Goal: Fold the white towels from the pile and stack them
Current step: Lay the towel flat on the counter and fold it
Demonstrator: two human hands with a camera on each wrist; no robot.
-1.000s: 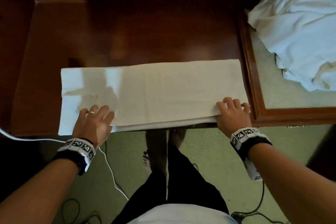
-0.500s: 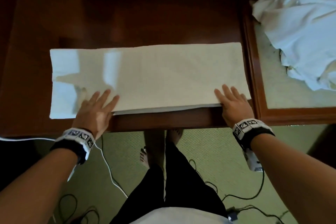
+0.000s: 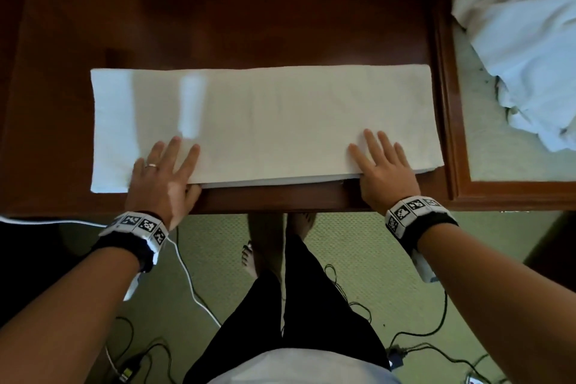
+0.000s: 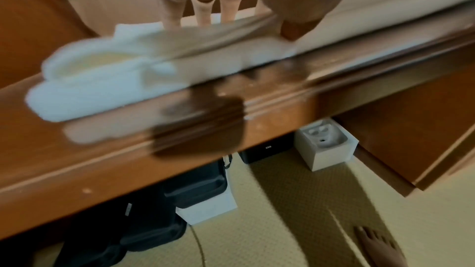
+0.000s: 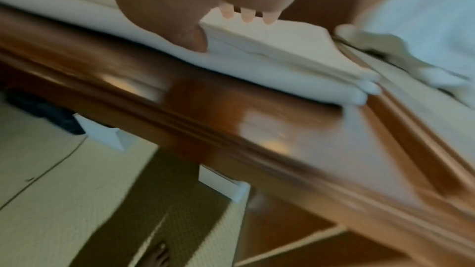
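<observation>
Head view, towel: a white towel (image 3: 265,121) folded into a long strip lies flat across the middle of the frame on the dark wooden surface (image 3: 249,15), its near long edge close to the surface's front edge.
Head view, left hand: the left hand (image 3: 163,176) lies palm down on the strip's lower left part, fingers straight and spread, a ring on one finger; it grips nothing.
Head view, right hand: the right hand (image 3: 385,167) lies palm down on the strip's lower right part, fingers straight and slightly spread; it grips nothing.
Head view, pile: a crumpled heap of white towels (image 3: 526,34) sits at the upper right of the frame, on a pale panel inside a wooden frame, apart from the strip.
Head view, floor: green carpet (image 3: 358,243) with cables fills the lower frame; the person's bare feet and dark trousers show at lower centre.
Left wrist view: blurred. Straight fingers (image 4: 203,5) rest on top of the towel at upper centre; the towel's layered end shows at left centre, on the surface's front edge. A white box (image 4: 325,145) and dark bags stand on the carpet beneath.
Right wrist view: blurred. Fingertips (image 5: 246,16) lie on the towel's top at upper centre; the stacked layers of its corner show right of centre. The pile appears at upper right.
</observation>
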